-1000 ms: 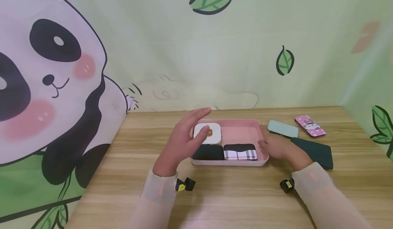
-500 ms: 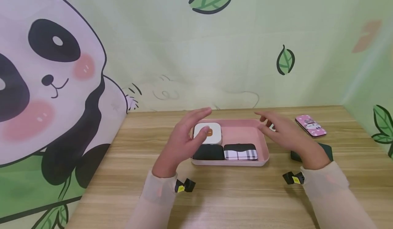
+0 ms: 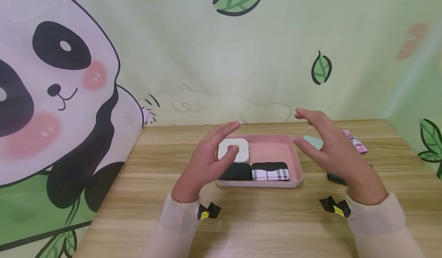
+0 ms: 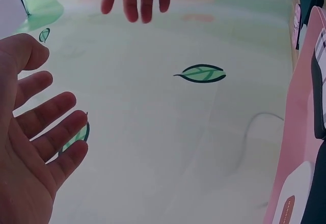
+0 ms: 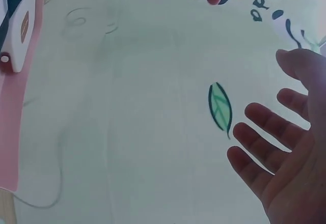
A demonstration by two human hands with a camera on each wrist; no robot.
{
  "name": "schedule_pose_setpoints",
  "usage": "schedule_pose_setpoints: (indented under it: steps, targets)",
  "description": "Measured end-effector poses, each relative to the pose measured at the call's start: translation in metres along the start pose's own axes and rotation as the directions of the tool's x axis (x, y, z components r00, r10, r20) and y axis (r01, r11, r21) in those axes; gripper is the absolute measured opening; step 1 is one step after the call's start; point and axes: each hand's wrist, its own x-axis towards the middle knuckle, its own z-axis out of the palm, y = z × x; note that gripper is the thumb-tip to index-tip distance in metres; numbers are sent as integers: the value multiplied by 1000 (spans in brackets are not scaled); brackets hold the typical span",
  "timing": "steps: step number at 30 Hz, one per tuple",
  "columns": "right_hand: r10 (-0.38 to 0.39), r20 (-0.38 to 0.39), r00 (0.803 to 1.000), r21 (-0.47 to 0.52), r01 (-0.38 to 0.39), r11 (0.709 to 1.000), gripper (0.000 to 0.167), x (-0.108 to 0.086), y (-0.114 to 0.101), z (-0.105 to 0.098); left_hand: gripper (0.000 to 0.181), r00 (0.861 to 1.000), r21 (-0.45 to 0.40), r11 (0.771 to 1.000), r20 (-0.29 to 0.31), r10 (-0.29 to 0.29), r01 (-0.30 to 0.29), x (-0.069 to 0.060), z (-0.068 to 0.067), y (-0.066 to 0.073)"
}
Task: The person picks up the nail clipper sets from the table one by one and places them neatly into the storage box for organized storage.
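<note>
Pale green backdrop cloth (image 3: 165, 50), with a big panda (image 3: 103, 39) at its left, stands behind the wood-grain table (image 3: 269, 227) you work at. Leftmost of the working things, your left hand (image 3: 207, 156) is at the left end of the pink tray (image 3: 272, 146), fingers and thumb apart, nothing in its grip; you cannot tell whether it touches the rim. To steady the tray, you would do best to press lightly on that rim, clear of the contents.

Inside, the white case (image 3: 242, 156) sits at the back left, partly behind your thumb, with the black case (image 3: 239, 172) in front of it. Next along the front lies the plaid case (image 3: 270, 171); the floor behind it is bare, so a case lowered there should go in flat and slowly, without nudging its neighbours.

Farther right, your right hand (image 3: 336, 150) is raised, its grip likewise apart and holding nothing. It partly hides the mint case (image 3: 313, 141), the dark green case (image 3: 335, 178) and the pink case (image 3: 360, 146), all on the table. They look smooth, so pinch any one by opposite edges, near its middle.
</note>
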Motion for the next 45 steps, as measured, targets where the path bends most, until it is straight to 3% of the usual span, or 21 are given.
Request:
schedule_pose_setpoints:
  steps: [3,8,13,24,31,39,45]
  targets:
    - [-75,-46,996,33,77,997,63,0,-6,-2,51,1000,8,1000,-13,11,-11,0,-1,3]
    - [-174,-100,980,76,182,980,74,-1,-16,-4,53,996,1,997,-29,81,-81,1,-3,9]
    - [-243,-131,961,61,253,966,72,-1,-25,-2,53,988,0,989,-41,149,-150,2,-7,16]
    - [-319,-188,929,21,329,944,70,-4,-41,-5,48,976,11,977,-38,215,-215,2,-7,29]
    - [-298,-137,945,14,303,953,70,-6,-39,-5,48,971,9,972,-30,236,-236,1,-7,32]
    - [-324,-169,931,19,332,943,67,-4,-39,-3,49,964,-11,965,-33,263,-263,0,-7,37]
    - [-332,-187,924,29,343,939,66,-3,-39,-2,49,968,6,969,-37,248,-248,0,-8,37]
